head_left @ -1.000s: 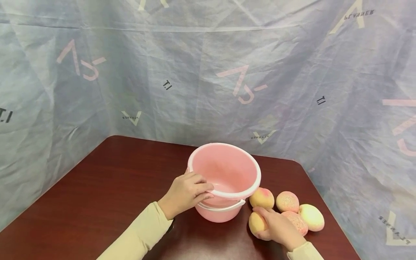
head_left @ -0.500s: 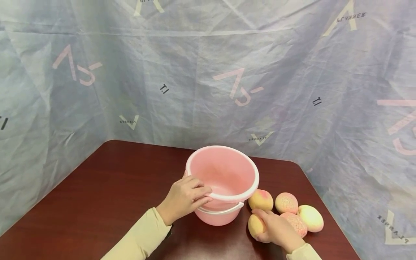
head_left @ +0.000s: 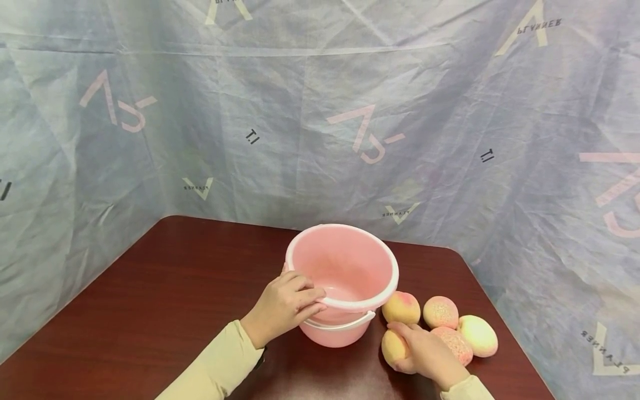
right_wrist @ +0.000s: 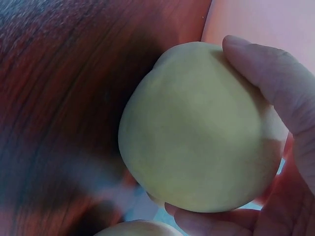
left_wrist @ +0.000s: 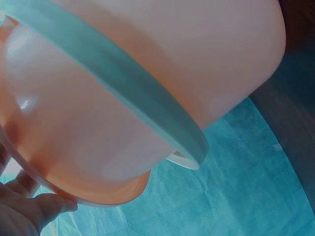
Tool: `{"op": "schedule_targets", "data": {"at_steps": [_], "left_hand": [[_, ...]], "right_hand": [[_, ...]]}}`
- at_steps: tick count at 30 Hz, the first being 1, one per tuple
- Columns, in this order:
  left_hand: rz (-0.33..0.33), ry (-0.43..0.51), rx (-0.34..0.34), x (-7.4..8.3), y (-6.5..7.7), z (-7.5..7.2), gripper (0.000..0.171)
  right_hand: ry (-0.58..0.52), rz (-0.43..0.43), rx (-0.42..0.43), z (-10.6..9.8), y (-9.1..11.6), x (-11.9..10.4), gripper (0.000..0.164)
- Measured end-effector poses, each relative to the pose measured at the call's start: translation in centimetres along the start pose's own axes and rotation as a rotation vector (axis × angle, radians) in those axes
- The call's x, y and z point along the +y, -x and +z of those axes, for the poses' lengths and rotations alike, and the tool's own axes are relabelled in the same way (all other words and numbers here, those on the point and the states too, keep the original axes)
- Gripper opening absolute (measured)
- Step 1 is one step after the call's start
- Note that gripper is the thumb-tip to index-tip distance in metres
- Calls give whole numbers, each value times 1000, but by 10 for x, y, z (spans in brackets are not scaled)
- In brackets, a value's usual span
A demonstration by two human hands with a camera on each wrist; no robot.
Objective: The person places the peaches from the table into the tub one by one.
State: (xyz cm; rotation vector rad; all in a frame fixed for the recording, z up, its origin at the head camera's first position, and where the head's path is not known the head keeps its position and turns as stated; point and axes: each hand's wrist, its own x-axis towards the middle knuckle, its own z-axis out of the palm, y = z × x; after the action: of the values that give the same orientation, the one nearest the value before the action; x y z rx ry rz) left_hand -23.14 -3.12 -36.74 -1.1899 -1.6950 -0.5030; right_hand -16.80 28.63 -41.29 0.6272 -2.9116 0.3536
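A pink bucket point(head_left: 337, 328) with a white rim and white handle point(head_left: 345, 321) stands near the middle of the table. My left hand point(head_left: 285, 305) grips its rim at the near left, fingers over the edge; the left wrist view shows the thumb under the rim of the bucket point(left_wrist: 221, 54). To the bucket's right, my right hand point(head_left: 427, 353) holds a yellow peach point(head_left: 394, 351) low at the table. In the right wrist view, thumb and fingers curl round this peach point(right_wrist: 197, 132). The visible inside of the bucket holds nothing.
Close to the right hand lie more peaches: a yellow-pink peach point(head_left: 401, 307) by the bucket, two speckled pink ones, and a pale yellow peach point(head_left: 478, 336) furthest right. The dark red table point(head_left: 200, 266) extends left. Grey printed cloth point(head_left: 280, 111) hangs behind and at both sides.
The head view has shifted slightly, so everything sits a little lower and further left. Both hands keep their holds on the bucket and the peach.
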Motion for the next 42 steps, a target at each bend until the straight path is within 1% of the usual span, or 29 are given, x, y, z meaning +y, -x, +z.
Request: {"op": "schedule_targets", "data": {"at_steps": [7, 13, 16, 20, 23, 27, 29, 30, 32, 34, 36, 40, 42], "left_hand": [[5, -12, 4, 0, -1, 0, 30], [10, -22, 12, 0, 0, 1, 33], [-3, -33, 7, 1, -1, 4, 35], [-30, -45, 9, 6, 1, 6, 37], [-42, -43, 18, 9, 2, 5, 38], [-56, -43, 10, 9, 2, -1, 38], [-58, -39, 5, 9, 0, -3, 37], [-63, -32, -1, 8, 0, -4, 38], [-75, -16, -15, 8, 0, -6, 39], [-85, -9, -32, 8, -1, -8, 41], [-92, -5, -47, 8, 0, -8, 42], [-100, -8, -58, 10, 0, -6, 43], [-118, 0, -66, 10, 0, -5, 43]], "right_hand": [[1, 2, 5, 2, 1, 2, 67], [6, -19, 3, 0, 1, 2, 67], [9, -23, 1, -2, 2, 3, 67], [5, -19, -9, -2, 4, 4, 67], [-10, -38, -9, -1, 5, 5, 67], [-19, -81, 7, 0, -1, 5, 61], [-18, -65, -1, -4, -4, 6, 56], [-3, -41, -4, -7, -4, 7, 55], [15, 12, -10, -13, -4, 7, 55], [16, 32, -8, -19, -2, 9, 57], [-7, 11, 2, -23, 0, 10, 61], [-82, -104, 13, -28, 2, 14, 63], [-77, -120, 20, -32, 1, 15, 63]]}}
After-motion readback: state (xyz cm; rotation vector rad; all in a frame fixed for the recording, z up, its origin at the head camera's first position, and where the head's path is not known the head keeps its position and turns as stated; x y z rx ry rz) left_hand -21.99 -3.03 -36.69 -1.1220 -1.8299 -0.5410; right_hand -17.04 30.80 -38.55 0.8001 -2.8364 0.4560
